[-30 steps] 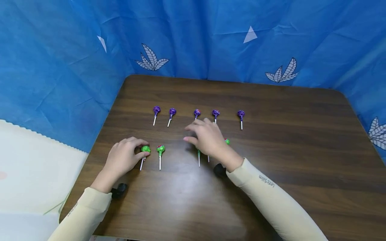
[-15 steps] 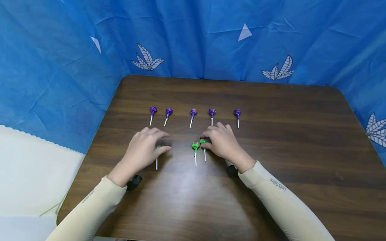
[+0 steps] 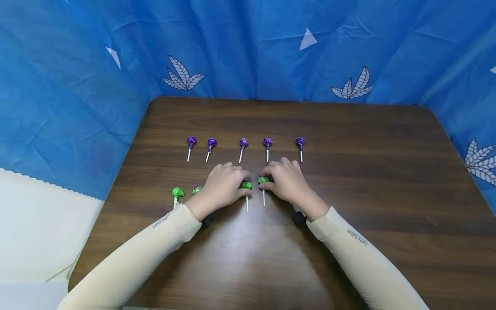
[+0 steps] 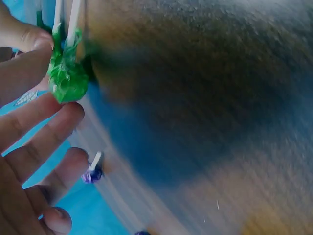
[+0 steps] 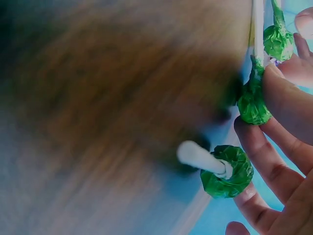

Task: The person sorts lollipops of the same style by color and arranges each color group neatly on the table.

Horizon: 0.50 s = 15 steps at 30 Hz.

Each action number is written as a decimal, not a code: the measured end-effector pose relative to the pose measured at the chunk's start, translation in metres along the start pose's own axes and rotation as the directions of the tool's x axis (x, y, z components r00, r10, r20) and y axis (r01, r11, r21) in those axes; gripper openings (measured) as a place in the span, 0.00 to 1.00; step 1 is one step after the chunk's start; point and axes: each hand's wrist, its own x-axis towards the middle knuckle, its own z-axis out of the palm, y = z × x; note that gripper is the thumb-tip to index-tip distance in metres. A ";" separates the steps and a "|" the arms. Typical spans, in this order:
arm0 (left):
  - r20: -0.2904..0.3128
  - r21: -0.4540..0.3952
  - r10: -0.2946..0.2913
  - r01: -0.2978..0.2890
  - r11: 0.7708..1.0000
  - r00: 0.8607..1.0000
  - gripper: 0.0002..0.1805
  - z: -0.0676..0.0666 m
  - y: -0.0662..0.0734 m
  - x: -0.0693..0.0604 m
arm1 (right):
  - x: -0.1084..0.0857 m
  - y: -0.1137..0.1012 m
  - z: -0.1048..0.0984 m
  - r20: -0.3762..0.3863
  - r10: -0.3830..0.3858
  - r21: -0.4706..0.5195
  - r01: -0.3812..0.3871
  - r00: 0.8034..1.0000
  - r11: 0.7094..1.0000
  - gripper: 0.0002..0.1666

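In the head view, my left hand (image 3: 226, 185) holds the head of a green-wrapped lollipop (image 3: 246, 185) between thumb and fingers. Just right of it, my right hand (image 3: 286, 181) pinches another green lollipop (image 3: 263, 180), its white stick pointing toward me. The right wrist view has a further green lollipop (image 5: 227, 171) near the lower fingers of that hand; the head view hides it. Two more green lollipops lie left: one whole-headed (image 3: 177, 192), one (image 3: 196, 189) partly behind the left wrist. The left wrist view shows green wrapping (image 4: 68, 83) at the thumb.
Farther back on the brown wooden table (image 3: 368, 172), several purple lollipops (image 3: 243, 142) lie in a spaced row, sticks toward me. A blue curtain (image 3: 232, 51) with leaf prints hangs along the back and sides. White cloth (image 3: 42, 228) lies beyond the table's left edge.
My left hand has moved right from the leftmost green lollipop to the middle one and grips it. My right hand shifted slightly right to its green lollipop, then stayed there.
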 end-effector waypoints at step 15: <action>0.037 -0.335 -0.076 0.084 0.938 0.996 0.13 -0.008 -0.019 0.003 | 0.004 0.000 0.000 0.035 0.017 0.021 -0.017 0.999 1.000 0.16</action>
